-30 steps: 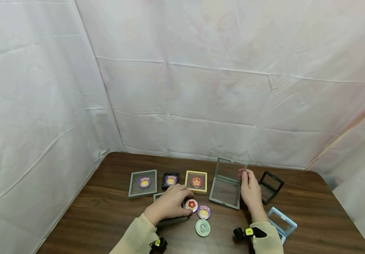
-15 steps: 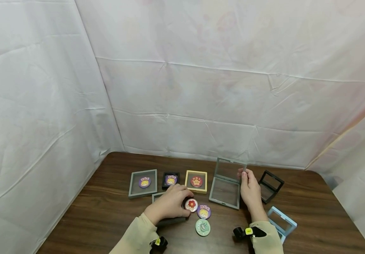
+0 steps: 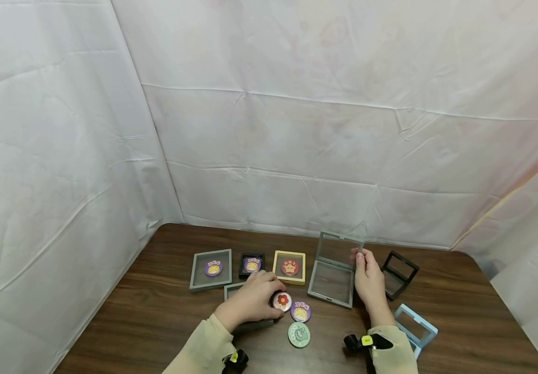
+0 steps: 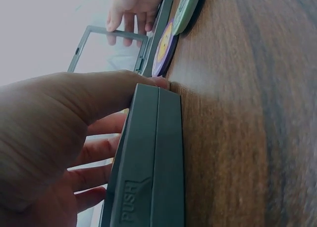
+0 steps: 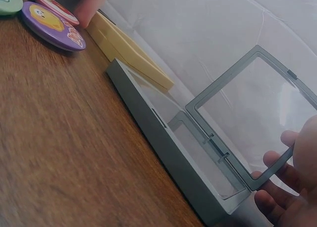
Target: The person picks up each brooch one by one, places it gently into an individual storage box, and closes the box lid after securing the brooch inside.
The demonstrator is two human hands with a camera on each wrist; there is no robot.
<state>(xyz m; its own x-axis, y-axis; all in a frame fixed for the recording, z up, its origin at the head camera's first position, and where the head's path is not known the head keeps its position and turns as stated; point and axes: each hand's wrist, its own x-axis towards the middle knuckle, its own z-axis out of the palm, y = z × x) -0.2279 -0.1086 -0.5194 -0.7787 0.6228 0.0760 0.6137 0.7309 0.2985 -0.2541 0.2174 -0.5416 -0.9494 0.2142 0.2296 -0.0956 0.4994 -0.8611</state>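
Note:
My left hand [image 3: 250, 297] has its thumb and fingers around a round white pin badge [image 3: 282, 301] with a red flower, pinching its edge. Beneath that palm lies a grey display case [image 4: 168, 152] marked PUSH, mostly hidden in the head view. With my right hand [image 3: 369, 280] I hold the raised clear lid of another grey display case [image 5: 168, 152], which stands unfolded on the table. A purple badge [image 3: 300, 312] with a yellow character touches or nearly touches the flower badge. Just in front of it lies a green badge [image 3: 299, 335].
Along the back sit a grey case [image 3: 194, 272] and a small black case [image 3: 242, 270], each with a purple badge, and a yellow case [image 3: 276, 270] with a red badge. Unfolded black [image 3: 411, 280] and light blue [image 3: 430, 332] cases lie on the right of the wooden table [image 3: 474, 322].
My left hand shifts very slightly at the flower badge, and the grey case beneath it has slid a little left. The right hand and its case stay put.

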